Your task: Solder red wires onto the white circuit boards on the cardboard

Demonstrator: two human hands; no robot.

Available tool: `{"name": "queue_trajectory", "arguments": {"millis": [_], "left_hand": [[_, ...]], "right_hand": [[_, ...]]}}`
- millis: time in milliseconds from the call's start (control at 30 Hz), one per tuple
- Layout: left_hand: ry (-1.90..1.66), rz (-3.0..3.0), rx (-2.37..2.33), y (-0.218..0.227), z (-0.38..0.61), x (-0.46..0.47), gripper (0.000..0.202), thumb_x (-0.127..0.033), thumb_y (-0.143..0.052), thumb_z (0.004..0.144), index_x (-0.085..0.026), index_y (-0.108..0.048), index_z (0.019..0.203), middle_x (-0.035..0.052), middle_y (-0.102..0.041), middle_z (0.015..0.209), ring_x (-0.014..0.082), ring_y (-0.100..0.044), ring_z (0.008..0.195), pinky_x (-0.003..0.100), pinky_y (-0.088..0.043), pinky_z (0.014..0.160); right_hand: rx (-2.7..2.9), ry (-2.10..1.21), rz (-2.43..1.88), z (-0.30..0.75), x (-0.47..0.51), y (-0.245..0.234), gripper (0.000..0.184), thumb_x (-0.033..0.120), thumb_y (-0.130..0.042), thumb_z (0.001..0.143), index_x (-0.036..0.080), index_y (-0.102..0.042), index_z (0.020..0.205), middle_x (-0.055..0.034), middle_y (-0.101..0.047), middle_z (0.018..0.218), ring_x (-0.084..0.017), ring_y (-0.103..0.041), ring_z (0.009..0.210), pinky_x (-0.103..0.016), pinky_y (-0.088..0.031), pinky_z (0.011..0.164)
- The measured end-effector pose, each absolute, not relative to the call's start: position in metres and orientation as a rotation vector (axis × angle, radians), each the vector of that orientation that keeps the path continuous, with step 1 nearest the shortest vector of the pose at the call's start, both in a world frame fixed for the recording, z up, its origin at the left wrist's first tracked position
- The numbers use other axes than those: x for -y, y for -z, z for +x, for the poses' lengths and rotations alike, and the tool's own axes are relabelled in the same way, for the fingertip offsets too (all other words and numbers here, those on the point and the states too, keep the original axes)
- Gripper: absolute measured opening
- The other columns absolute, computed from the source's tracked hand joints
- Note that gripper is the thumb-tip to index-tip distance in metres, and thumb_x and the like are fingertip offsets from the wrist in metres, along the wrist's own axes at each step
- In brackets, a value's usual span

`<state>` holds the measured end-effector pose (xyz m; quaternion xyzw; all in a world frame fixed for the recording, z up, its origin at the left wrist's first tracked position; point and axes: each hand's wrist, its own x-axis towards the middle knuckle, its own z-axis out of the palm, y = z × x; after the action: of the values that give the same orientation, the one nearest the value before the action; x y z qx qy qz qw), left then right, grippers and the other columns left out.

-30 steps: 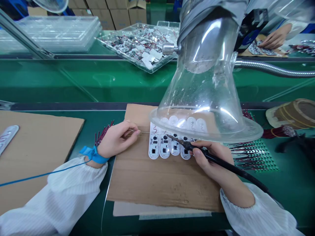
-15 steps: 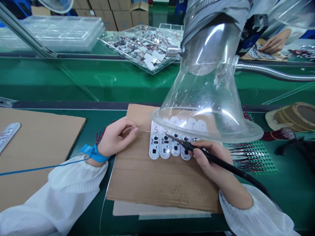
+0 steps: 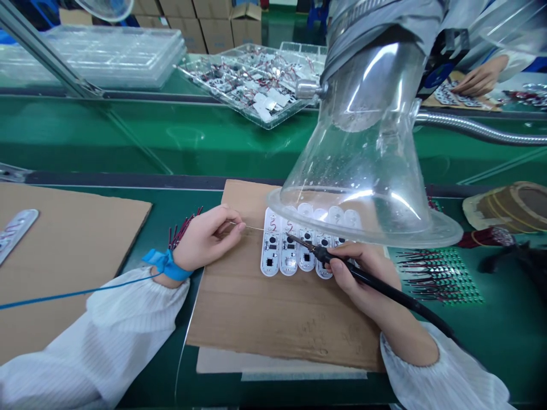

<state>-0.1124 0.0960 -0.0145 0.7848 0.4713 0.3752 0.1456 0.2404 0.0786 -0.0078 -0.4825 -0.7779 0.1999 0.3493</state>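
Iron [image 3: 371, 279] | tip [image 3: 290, 236] forward-left | long axis diagonal over boards [image 3: 289, 259]

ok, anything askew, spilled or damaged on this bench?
One thing: the clear tray of jumbled parts sits at an angle, its near corner jutting past the shelf edge, so it could get knocked. Minor: the white strips by the soldering iron line up unevenly at their near ends. No spill or damage visible.

Right of the clear hood [image 3: 363, 165] are a metal hose [image 3: 482, 128] and a hollow brown roll [image 3: 493, 208]. Stacked clear trays [image 3: 111, 57] sit beyond the hood, to its left, with cardboard boxes [image 3: 216, 35] farther back.
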Motion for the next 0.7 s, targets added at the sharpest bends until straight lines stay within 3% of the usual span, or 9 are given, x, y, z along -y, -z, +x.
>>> {"name": "queue_trajectory", "arguments": {"millis": [200,433,700], "left_hand": [[-1.148,2.313,-1.348,0.012,-0.111,-0.095,0.011,-0.014,-0.066,0.102,-0.022,-0.064,0.095,-0.0075,-0.042,0.069,0.0104,-0.043,0.058,0.024,-0.036,0.056],[-1.358,2.340,-1.398,0.008,-0.112,-0.096,0.014,-0.009,-0.065,0.099,-0.022,-0.060,0.094,-0.0066,-0.042,0.070,0.0110,-0.043,0.061,0.025,-0.035,0.056],[-1.355,2.354,-1.368,0.012,-0.111,-0.099,0.016,-0.008,-0.065,0.100,-0.022,-0.059,0.095,-0.0068,-0.043,0.072,0.0111,-0.044,0.063,0.025,-0.036,0.058]], "right_hand": [[2.026,-0.522,-1.266,0.243,-0.078,0.009,0.017,0.044,-0.073,0.106,0.029,-0.078,0.105,-0.0027,-0.085,0.089,-0.023,-0.083,0.082,-0.035,-0.067,0.073],[1.760,-0.729,-1.243,0.241,-0.069,0.014,0.020,0.047,-0.075,0.107,0.027,-0.075,0.112,-0.0045,-0.083,0.089,-0.023,-0.082,0.076,-0.034,-0.066,0.065],[1.856,-0.728,-1.262,0.217,-0.068,0.004,0.016,0.043,-0.072,0.107,0.028,-0.074,0.109,-0.0052,-0.085,0.091,-0.023,-0.084,0.074,-0.032,-0.065,0.060]]}}
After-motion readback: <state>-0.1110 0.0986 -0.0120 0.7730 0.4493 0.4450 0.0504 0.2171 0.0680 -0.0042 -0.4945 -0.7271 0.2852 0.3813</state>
